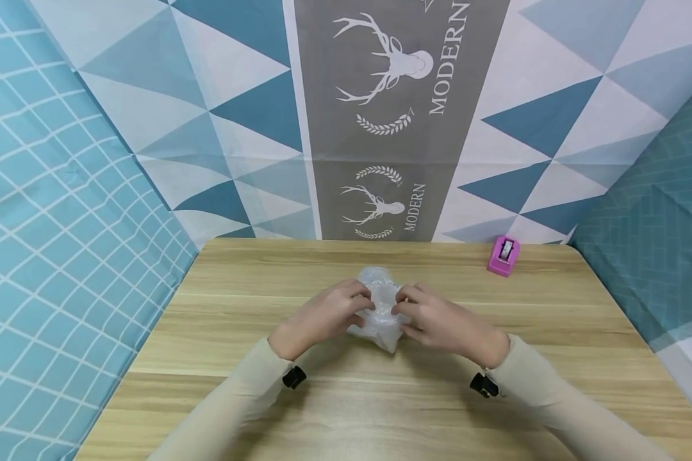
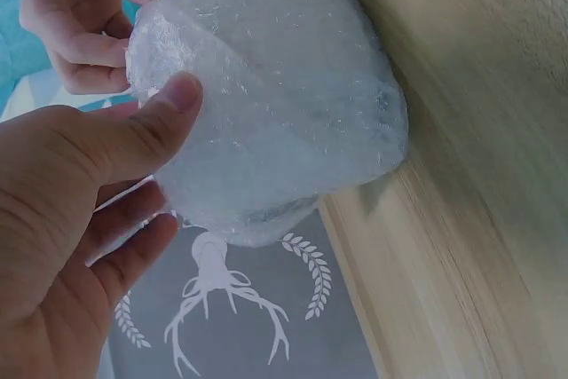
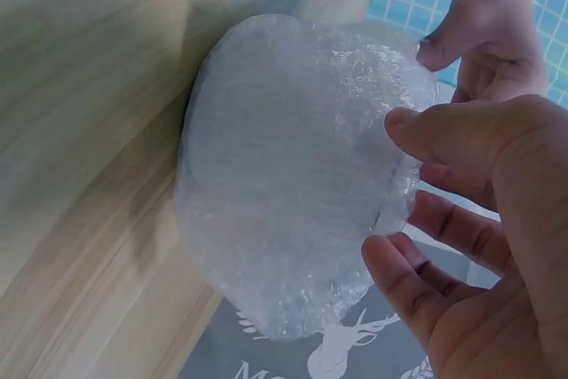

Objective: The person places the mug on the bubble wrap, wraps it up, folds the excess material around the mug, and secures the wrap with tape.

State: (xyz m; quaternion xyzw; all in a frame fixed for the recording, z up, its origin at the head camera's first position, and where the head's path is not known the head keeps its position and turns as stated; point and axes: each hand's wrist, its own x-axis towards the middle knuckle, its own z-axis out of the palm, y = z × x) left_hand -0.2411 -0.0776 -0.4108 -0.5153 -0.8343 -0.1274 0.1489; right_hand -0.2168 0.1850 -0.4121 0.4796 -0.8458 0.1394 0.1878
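A bundle of crinkled, translucent plastic wrap (image 1: 384, 299) stands on the wooden table between the two hands. What lies inside the wrap is hidden. In the head view my left hand (image 1: 327, 315) comes in from the left, and its thumb and fingers pinch the upper edge of the bundle (image 2: 284, 95). My right hand (image 1: 446, 324) grips the same upper edge from the right. The right wrist view shows its thumb on the near face of the wrap (image 3: 284, 157) and its fingers bent round the rim.
A small pink tape dispenser (image 1: 503, 257) sits near the table's back right corner. Behind the wooden table (image 1: 369, 410) hangs a patterned cloth (image 1: 323, 218) with deer heads and triangles. Blue checked cloth (image 1: 63, 256) borders the left side, and teal cloth (image 1: 657, 211) the right.
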